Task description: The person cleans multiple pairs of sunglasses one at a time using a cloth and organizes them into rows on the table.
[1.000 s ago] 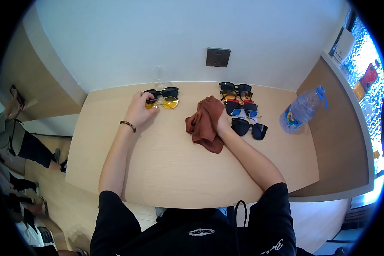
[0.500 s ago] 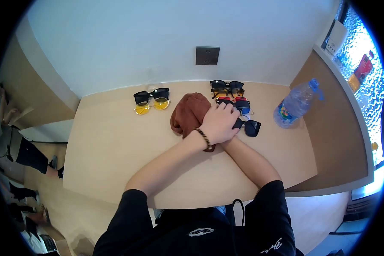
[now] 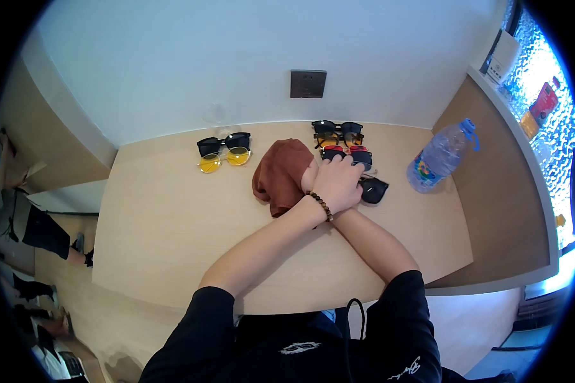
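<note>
My forearms cross above the desk, left over right. My left hand [image 3: 336, 183], a beaded bracelet [image 3: 320, 205] on its wrist, lies palm down with bent fingers at a pair of black sunglasses [image 3: 374, 190]; its thumb side meets them and covers part of the frame. Beneath it, my right hand [image 3: 309, 177] reaches left and grips a bunched reddish-brown cloth [image 3: 281, 173]; most of its fingers are hidden by the cloth and my left hand. Just beyond my left fingers are red-and-dark glasses [image 3: 347, 153], partly covered.
Behind them lie amber-lens glasses [image 3: 340, 138] and black-framed glasses [image 3: 337, 127]. Black sunglasses [image 3: 224, 143] and yellow-lens glasses [image 3: 225, 159] rest at the back left. A plastic bottle [image 3: 436, 163] stands on the right by the side panel [image 3: 501, 191]. Other people are at far left.
My left hand has shifted slightly right and covers more of the black sunglasses; a single lens now shows clearly. More of my right hand is exposed beside the cloth. The view has shifted a little.
</note>
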Demonstrator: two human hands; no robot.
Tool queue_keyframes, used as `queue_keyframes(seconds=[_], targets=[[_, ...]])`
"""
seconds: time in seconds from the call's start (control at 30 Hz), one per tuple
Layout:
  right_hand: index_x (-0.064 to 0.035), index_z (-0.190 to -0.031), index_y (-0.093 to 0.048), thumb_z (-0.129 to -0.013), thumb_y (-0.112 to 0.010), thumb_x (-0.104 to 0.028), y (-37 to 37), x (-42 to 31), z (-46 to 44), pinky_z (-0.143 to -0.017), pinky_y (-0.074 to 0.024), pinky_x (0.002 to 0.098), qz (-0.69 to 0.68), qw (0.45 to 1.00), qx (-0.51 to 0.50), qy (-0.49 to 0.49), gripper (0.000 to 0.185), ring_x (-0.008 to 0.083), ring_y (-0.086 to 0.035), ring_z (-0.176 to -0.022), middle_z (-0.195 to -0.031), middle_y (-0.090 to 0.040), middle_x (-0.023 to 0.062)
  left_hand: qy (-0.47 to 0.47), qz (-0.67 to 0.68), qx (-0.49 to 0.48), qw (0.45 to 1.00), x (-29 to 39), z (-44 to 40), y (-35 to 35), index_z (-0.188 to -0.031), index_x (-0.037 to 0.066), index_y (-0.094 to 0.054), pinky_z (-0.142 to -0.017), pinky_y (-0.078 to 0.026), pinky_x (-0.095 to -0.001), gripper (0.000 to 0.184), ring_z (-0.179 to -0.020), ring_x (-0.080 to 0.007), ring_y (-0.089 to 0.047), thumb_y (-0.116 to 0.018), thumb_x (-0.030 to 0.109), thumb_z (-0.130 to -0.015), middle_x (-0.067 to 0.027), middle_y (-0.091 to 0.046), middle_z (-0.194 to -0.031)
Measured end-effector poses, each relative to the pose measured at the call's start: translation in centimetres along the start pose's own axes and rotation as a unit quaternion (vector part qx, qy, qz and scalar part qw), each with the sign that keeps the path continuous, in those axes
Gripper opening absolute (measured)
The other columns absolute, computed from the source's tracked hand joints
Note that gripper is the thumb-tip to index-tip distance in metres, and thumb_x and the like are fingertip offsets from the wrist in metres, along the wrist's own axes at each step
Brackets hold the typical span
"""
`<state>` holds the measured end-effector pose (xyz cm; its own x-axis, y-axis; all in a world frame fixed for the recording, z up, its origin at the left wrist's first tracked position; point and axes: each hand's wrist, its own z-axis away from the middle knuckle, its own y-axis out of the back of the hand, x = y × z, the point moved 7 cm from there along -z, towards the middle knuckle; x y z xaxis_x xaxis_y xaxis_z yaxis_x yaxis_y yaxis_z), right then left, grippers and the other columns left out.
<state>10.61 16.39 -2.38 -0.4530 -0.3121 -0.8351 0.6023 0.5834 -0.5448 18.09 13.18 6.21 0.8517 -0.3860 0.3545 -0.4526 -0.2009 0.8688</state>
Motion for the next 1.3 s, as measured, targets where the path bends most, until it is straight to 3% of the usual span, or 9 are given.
queue_keyframes(seconds=[0.17,0.27,0.37,0.57,0.73,0.97,1.03,1.17,1.3], targets=[[-0.0082,-0.132,-0.053,-0.102,-0.057,-0.033,0.7,-0.2,0.2,-0.096,-0.0481,0.0298,-0.022,0.999,0.028,0.007,0.039,0.0143,-0.058,-0.112,-0.123,-0.060,0.0044,-0.007,0.178,0.138,0.974,-0.3,0.7,5.0,-0.095,0.007,-0.064,-0.083,-0.052,-0.0386,0.014,-0.099,-0.0237,-0.064,-0.067,0.015,-0.084,-0.0081,-0.066,-0.098],[-0.0088,-0.136,-0.052,-0.102,-0.057,-0.034,1.8,-0.2,0.8,-0.097,-0.0478,0.0300,-0.053,0.996,0.067,0.007,0.042,0.0141,-0.058,-0.114,-0.125,-0.060,0.0041,0.070,0.551,0.153,0.818,-4.6,0.9,5.2,-0.094,0.001,-0.058,-0.067,-0.047,-0.0265,0.010,-0.072,-0.0098,-0.056,-0.065,0.004,-0.087,-0.0020,-0.062,-0.079],[-0.0095,-0.137,-0.053,-0.104,-0.055,-0.036,7.1,3.3,-1.7,-0.097,-0.0474,0.0297,-0.200,0.975,0.095,-0.002,0.042,0.0138,-0.059,-0.112,-0.123,-0.062,0.0036,0.112,0.727,0.163,0.657,-7.9,2.9,6.7,-0.098,-0.001,-0.061,-0.087,-0.052,-0.0306,0.007,-0.092,-0.0162,-0.064,-0.058,0.004,-0.095,-0.0076,-0.066,-0.093],[-0.0034,-0.130,-0.056,-0.105,-0.052,-0.036,0.5,-1.9,0.3,-0.092,-0.0516,0.0348,-0.135,0.988,-0.059,-0.042,0.041,0.0183,-0.061,-0.108,-0.117,-0.064,0.0066,0.185,0.691,0.190,0.673,-16.0,8.6,8.9,-0.099,0.006,-0.059,-0.091,-0.052,-0.0383,0.011,-0.094,-0.0217,-0.066,-0.054,0.016,-0.100,-0.0069,-0.065,-0.097],[0.0003,-0.120,-0.063,-0.100,-0.058,-0.016,-1.5,-2.6,0.8,-0.090,-0.0511,0.0287,0.234,0.967,-0.089,0.055,0.026,0.0124,-0.060,-0.105,-0.118,-0.065,0.0065,0.204,0.737,0.182,0.619,-19.2,10.4,6.9,-0.098,0.008,-0.058,-0.088,-0.052,-0.0386,0.009,-0.091,-0.0213,-0.065,-0.054,0.015,-0.100,-0.0050,-0.063,-0.095],[0.0003,-0.122,-0.062,-0.098,-0.062,-0.016,0.3,0.4,-1.0,-0.089,-0.0500,0.0283,0.122,0.986,-0.104,0.051,0.029,0.0116,-0.060,-0.103,-0.116,-0.064,0.0053,0.196,0.742,0.192,0.612,-17.3,10.1,6.7,-0.100,0.006,-0.059,-0.085,-0.048,-0.0348,0.008,-0.089,-0.0202,-0.064,-0.053,0.012,-0.097,-0.0061,-0.064,-0.094],[0.0016,-0.114,-0.063,-0.096,-0.064,-0.014,0.3,0.1,-1.2,-0.086,-0.0495,0.0266,0.328,0.932,-0.074,0.136,0.024,0.0099,-0.060,-0.098,-0.108,-0.067,0.0054,0.195,0.741,0.182,0.616,-17.4,10.1,6.6,-0.103,0.006,-0.059,-0.087,-0.048,-0.0347,0.012,-0.091,-0.0206,-0.064,-0.054,0.013,-0.096,-0.0069,-0.064,-0.096],[0.0000,-0.116,-0.063,-0.095,-0.066,-0.017,-1.6,-2.7,1.3,-0.084,-0.0505,0.0272,0.311,0.944,-0.064,0.087,0.027,0.0107,-0.062,-0.095,-0.107,-0.068,0.0060,0.187,0.783,0.156,0.572,-17.2,10.0,8.3,-0.115,0.005,-0.058,-0.090,-0.047,-0.0358,0.029,-0.095,-0.0224,-0.063,-0.053,0.022,-0.092,-0.0095,-0.066,-0.102],[-0.0012,-0.120,-0.064,-0.093,-0.070,-0.015,-1.6,-2.1,0.4,-0.086,-0.0506,0.0276,0.399,0.914,-0.051,0.050,0.031,0.0100,-0.061,-0.096,-0.106,-0.067,0.0030,0.151,0.762,0.053,0.628,-18.5,10.0,10.0,-0.121,0.001,-0.058,-0.088,-0.047,-0.0349,0.046,-0.103,-0.0240,-0.063,-0.047,0.036,-0.093,-0.0128,-0.066,-0.112]])
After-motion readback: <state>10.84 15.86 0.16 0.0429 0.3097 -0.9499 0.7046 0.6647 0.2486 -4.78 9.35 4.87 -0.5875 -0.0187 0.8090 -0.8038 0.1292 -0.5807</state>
